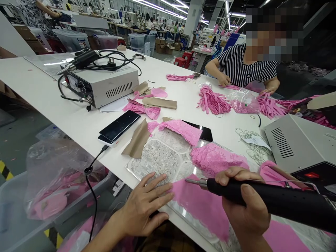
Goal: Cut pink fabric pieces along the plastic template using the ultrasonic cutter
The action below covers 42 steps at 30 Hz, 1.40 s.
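The left hand (145, 206) lies open and flat, fingers spread, at the near edge of the table (52, 91), with its fingertips on the left edge of a piece of pink cloth (202, 206). The cloth is spread on a clear plate (157, 157) that sits at the table edge just in front of the person. The right hand (246, 206) is closed around a black tool (275, 199), thumb on top. The tool lies nearly level, and its thin metal tip points left, at or just above the upper edge of the cloth; I cannot tell whether it touches. Behind the cloth, pieces of pink lace (215, 159) lie on the plate, and a folded brown paper (138, 140) rests at its left corner. A phone (119, 126) lies further left, with a black cable (91, 182) hanging from it over the table edge. A grey box (102, 84) stands at the back left, with cords coiled on top, and a second grey box (296, 140) stands at the right, just behind the tool. Across the table a person in a striped shirt (241, 64) has both hands among bundles of pink strips (212, 101). Below the table edge on the left stands a plastic bin (15, 196) holding a bag of pink pieces.
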### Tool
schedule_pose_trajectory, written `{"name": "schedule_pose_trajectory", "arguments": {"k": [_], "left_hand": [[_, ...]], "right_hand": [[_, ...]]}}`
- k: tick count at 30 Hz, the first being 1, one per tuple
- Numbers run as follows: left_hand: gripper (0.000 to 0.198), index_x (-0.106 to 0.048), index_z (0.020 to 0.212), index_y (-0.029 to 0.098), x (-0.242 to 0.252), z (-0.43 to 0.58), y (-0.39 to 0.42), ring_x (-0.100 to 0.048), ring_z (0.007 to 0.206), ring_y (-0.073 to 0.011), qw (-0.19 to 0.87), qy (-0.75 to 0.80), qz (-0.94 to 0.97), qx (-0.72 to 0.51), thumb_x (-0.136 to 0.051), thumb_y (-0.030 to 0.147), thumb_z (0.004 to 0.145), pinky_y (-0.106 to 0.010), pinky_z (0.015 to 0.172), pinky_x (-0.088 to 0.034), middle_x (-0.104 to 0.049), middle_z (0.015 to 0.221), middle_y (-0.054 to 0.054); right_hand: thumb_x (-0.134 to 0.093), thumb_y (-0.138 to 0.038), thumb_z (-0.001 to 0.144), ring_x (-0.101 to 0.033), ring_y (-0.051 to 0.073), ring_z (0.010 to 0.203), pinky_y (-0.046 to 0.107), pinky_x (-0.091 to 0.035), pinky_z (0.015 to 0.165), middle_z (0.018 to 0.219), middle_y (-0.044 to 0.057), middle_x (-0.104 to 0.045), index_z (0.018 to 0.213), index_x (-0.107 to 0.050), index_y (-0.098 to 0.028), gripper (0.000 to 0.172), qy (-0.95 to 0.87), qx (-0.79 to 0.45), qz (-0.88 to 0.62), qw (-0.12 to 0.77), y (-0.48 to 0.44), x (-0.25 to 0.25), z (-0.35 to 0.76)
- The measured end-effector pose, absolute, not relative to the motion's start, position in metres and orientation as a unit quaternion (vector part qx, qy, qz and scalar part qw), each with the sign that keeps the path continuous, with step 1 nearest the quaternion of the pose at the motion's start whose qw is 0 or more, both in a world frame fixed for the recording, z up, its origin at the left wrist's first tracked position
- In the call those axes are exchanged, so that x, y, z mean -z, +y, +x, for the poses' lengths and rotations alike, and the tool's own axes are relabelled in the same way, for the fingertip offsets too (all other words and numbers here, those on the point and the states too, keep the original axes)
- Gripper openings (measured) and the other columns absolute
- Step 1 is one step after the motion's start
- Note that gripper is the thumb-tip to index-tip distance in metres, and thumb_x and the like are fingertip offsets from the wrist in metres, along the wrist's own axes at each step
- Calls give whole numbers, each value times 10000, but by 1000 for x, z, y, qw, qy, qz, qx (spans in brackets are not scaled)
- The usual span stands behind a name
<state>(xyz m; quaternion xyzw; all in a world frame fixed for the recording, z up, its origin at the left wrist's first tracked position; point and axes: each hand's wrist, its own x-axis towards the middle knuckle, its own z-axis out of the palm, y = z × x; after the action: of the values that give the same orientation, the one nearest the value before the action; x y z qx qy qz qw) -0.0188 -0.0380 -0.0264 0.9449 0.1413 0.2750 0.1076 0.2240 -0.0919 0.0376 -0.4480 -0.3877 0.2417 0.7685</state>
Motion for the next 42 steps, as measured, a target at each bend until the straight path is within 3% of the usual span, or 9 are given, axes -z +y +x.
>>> {"name": "schedule_pose_trajectory", "arguments": {"k": [10,33,38,42], "left_hand": [[418,-541,1319,159,28,-19,-38,-383,1402,-291,114,141,939,-292,-561,271,917,-515,1164,-272,-635,1295,-100],[479,-492,1389,202,27,-21,-35,-395,1395,-293,94,137,941,-295,-540,225,913,-520,1165,-296,-616,1329,-79],[417,-529,1349,158,14,-7,-34,-390,1398,-264,79,137,936,-315,-505,141,933,-467,1167,-315,-611,1332,-84],[344,-565,1303,156,4,15,-31,-392,1391,-284,74,122,951,-275,-487,197,971,-507,1153,-325,-578,1376,-76]], "right_hand": [[-611,-243,660,-536,123,563,323,-496,555,725,-12,-551,706,-613,-192,68,-325,-183,-474,798,-87,-47,243],[-606,-252,750,-568,122,601,322,-512,598,779,-1,-569,778,-623,-199,62,-362,-195,-450,793,-89,-48,241],[-612,-251,719,-556,116,569,316,-504,569,772,10,-580,752,-631,-182,79,-341,-147,-463,805,-105,-54,258],[-618,-260,724,-558,113,575,308,-503,558,776,4,-572,758,-630,-183,85,-330,-160,-463,807,-112,-46,261]]}}
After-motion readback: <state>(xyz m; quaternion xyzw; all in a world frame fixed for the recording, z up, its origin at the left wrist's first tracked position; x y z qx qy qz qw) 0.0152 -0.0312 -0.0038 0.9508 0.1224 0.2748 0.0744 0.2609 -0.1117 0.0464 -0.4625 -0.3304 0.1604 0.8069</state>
